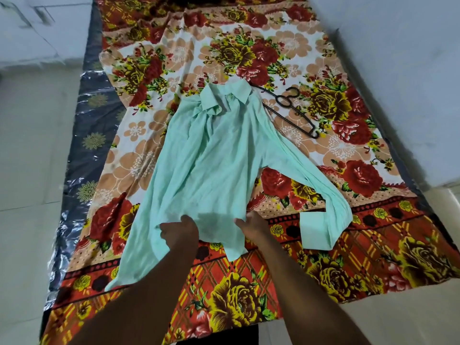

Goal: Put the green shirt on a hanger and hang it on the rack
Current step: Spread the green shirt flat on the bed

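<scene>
The pale green shirt lies spread on the flowered bedsheet, collar at the far end and hem toward me. One long sleeve trails to the right, its cuff near the sheet's orange border. My left hand grips the hem on the left side. My right hand grips the hem on the right side, fingers curled into the cloth. A black hanger rests flat on the sheet just right of the collar, partly under the shirt's shoulder. No rack is in view.
The sheet covers a mattress wrapped in shiny dark plastic, which shows along the left edge. Pale tiled floor lies to the left, and a white wall rises on the right.
</scene>
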